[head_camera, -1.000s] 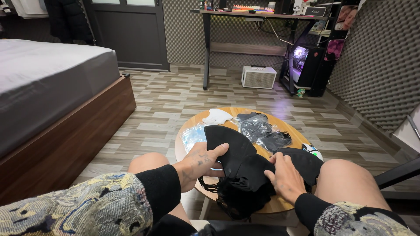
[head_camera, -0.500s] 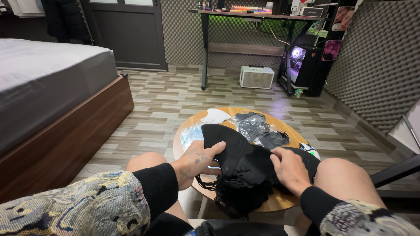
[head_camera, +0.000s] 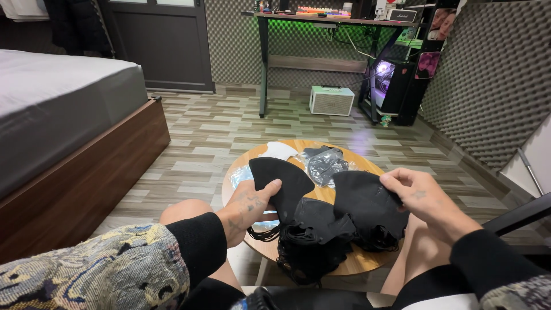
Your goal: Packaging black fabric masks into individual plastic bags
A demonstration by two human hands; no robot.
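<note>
Clearly the left hand (head_camera: 248, 202) pinches one black mask (head_camera: 279, 181), the right hand (head_camera: 422, 198) another black mask (head_camera: 367, 201) — the pile (head_camera: 313, 241) at six o'clock of the round table (head_camera: 367, 261) may slide off.

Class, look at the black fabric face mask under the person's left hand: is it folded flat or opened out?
Folded flat. The black fabric face mask shows as one flat fin-shaped panel with a crisp curved edge, pressed by the left hand against the round wooden table.

Black masks (head_camera: 321, 221) pile over near counter (head_camera: 367, 261) rim; we cannot count them. Left hand (head_camera: 249, 204) palm hidden behind mask (head_camera: 281, 183) it pinches. Clear packet (head_camera: 327, 163) contents too dark to tell. Bed (head_camera: 57, 115) cut by left edge. Desk (head_camera: 338, 20) clutter too small to tell.
</note>
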